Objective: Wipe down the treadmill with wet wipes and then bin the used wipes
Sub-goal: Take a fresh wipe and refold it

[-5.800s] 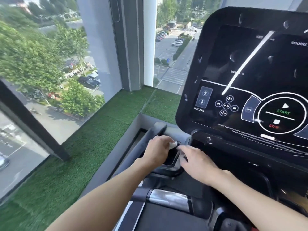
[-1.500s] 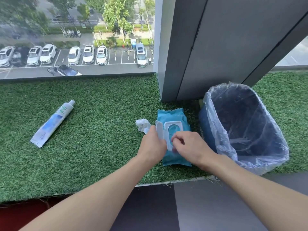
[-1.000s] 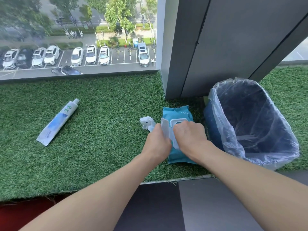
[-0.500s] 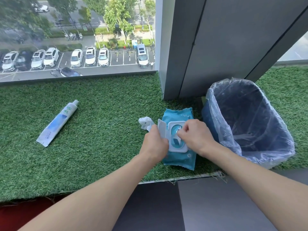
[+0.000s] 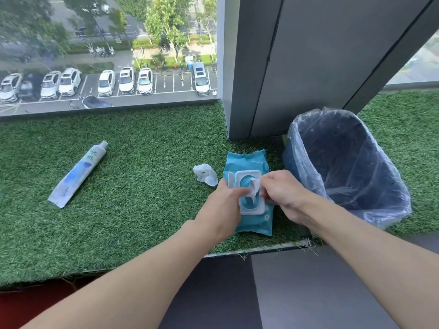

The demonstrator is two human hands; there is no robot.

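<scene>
The wipe pack (image 5: 247, 162) is showing solid teal, and its lid (image 5: 252, 210) is showing white around a teal opening. The wipe (image 5: 254, 186) at that opening is reading plain white, as is the crumpled wipe (image 5: 205, 178) at the pack's 10 o'clock. At 9 o'clock, the tube (image 5: 76, 176) is displaying white fading into a pale blue band, with green marks near its cap. At 3 o'clock, the bin (image 5: 288, 160) is showing blue under a translucent greyish liner (image 5: 389, 193). Green artificial turf (image 5: 142, 205) is spreading beneath everything. The pillar (image 5: 308, 67) at 12 o'clock is appearing flat grey.

green turf ledge (image 5: 142, 210), grey pillar (image 5: 297, 67), window (image 5: 107, 43)
</scene>
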